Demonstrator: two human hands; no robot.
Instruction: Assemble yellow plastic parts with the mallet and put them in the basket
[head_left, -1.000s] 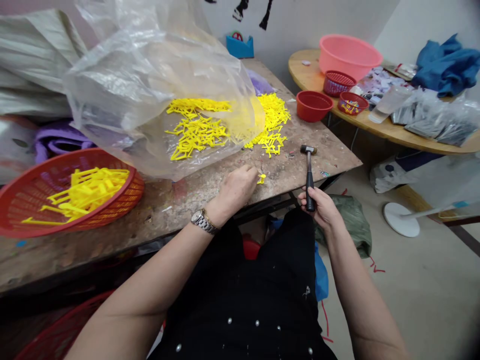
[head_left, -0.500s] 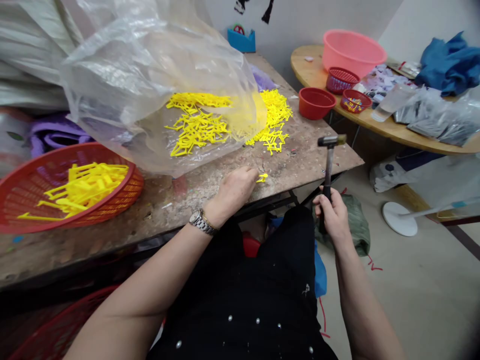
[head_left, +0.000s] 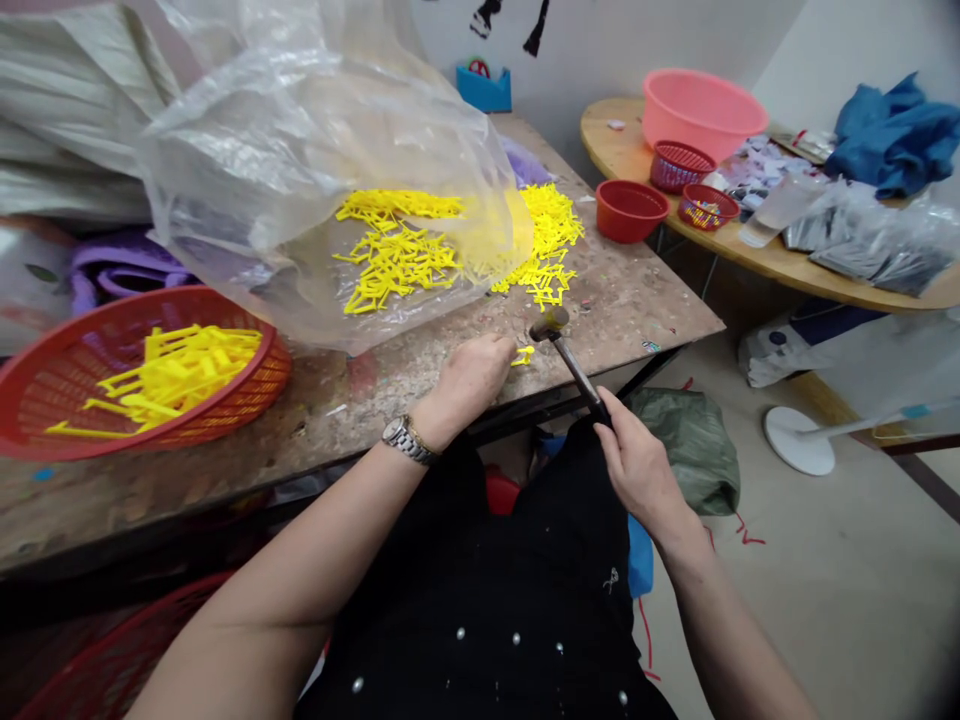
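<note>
My left hand (head_left: pixel 474 375), with a watch at its wrist, rests closed on the worn tabletop (head_left: pixel 390 375). Its fingertips pinch a small yellow plastic piece (head_left: pixel 525 355), whose end sticks out to the right. The part inside the fingers is hidden. In my right hand (head_left: pixel 637 455) is the dark handle of a hammer (head_left: pixel 574 365). The hammer tilts to the left, its head just above and right of the yellow piece, apart from it. Behind my left hand, a pile of similar yellow pieces (head_left: pixel 551 235) spills from a clear plastic bag (head_left: pixel 315 130).
A red basket (head_left: pixel 255 390) of longer yellow pieces stands on the left. At the right, a round wooden table (head_left: pixel 757 255) bears a pink basin (head_left: pixel 705 110), a red bowl (head_left: pixel 631 212), small baskets and plastic packets. A green bag (head_left: pixel 697 450) lies on the floor.
My right hand has swung the hammer left and down, from upright beside the table to leaning over the yellow piece. My left hand stays in place.
</note>
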